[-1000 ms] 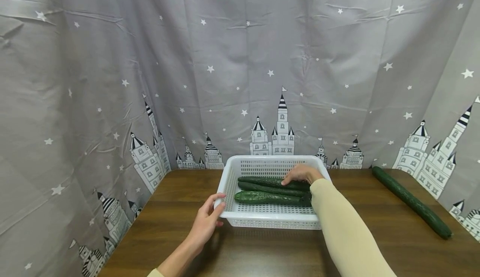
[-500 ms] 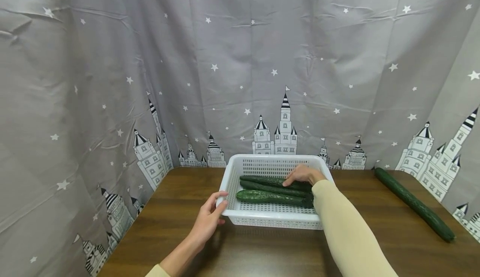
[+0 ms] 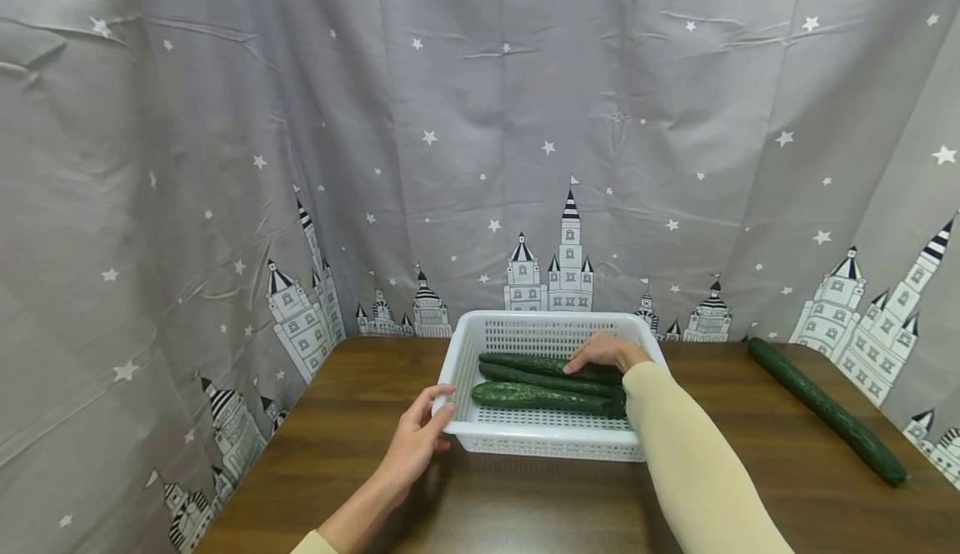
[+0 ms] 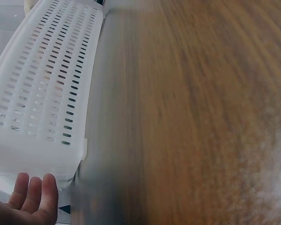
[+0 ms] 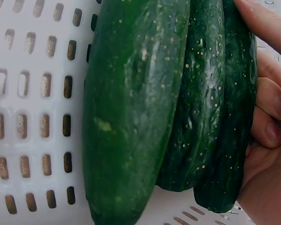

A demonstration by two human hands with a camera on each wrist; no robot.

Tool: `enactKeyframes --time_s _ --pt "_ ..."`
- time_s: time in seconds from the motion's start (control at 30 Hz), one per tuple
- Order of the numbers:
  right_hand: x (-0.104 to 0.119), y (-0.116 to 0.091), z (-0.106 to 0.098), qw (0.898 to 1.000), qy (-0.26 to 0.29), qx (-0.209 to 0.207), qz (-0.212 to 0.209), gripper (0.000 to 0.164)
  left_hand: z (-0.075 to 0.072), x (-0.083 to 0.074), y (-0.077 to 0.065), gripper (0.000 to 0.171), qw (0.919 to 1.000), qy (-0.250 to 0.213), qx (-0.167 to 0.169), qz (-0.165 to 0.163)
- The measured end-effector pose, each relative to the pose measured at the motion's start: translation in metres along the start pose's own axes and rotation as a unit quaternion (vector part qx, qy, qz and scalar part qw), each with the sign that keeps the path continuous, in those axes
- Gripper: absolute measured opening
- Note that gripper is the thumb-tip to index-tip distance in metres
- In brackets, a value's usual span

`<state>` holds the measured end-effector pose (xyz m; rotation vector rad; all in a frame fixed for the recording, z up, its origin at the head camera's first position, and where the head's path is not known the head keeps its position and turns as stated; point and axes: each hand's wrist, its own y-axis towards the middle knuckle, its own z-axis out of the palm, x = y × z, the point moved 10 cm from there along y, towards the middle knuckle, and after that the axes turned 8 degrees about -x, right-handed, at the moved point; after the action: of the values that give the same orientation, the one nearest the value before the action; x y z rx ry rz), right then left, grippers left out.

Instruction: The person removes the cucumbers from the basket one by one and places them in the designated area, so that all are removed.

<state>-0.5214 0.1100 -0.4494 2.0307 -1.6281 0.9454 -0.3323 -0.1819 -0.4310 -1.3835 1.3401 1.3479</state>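
Observation:
A white slotted plastic basket (image 3: 547, 433) stands on the table with three dark green cucumbers lying side by side in it. My left hand (image 3: 411, 437) grips its left front corner, thumb at the rim; the left wrist view has several fingertips (image 4: 49, 194) against the outside wall. Inside the basket, my right hand (image 3: 603, 351) holds the rear cucumber (image 5: 229, 126), thumb on one side and curled fingers on the other. Beside that one lie the middle cucumber (image 5: 196, 108) and the thicker front cucumber (image 5: 131, 103). The forearm hides their right ends in the head view.
A longer cucumber (image 3: 825, 411) lies slantwise on the brown wooden table (image 3: 525, 512) at the right. A grey curtain (image 3: 480, 121) with stars and castles hangs behind the table and along its left side.

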Motion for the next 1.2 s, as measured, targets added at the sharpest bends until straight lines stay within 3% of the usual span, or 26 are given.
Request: enactKeyframes --time_s 0.27,0.53,0.7,1.2 --pt "0.001 -0.003 -0.001 1.000 -0.026 0.008 0.004 0.054 -0.001 -0.002 0.000 0.035 1.0000 -0.003 -0.002 0.002" --pt "0.006 -0.006 0.002 0.999 -0.011 0.015 -0.030 0.050 0.001 0.002 -0.002 0.036 0.9999 -0.009 -0.006 -0.002" --pt "0.007 -0.006 0.002 0.998 -0.032 0.018 -0.051 0.046 0.003 0.004 -0.004 0.035 1.0000 -0.006 -0.007 -0.003" --pt "0.032 -0.002 -0.011 0.995 -0.031 0.006 -0.092 0.045 -0.001 -0.001 -0.003 0.034 0.9999 -0.002 -0.011 0.004"
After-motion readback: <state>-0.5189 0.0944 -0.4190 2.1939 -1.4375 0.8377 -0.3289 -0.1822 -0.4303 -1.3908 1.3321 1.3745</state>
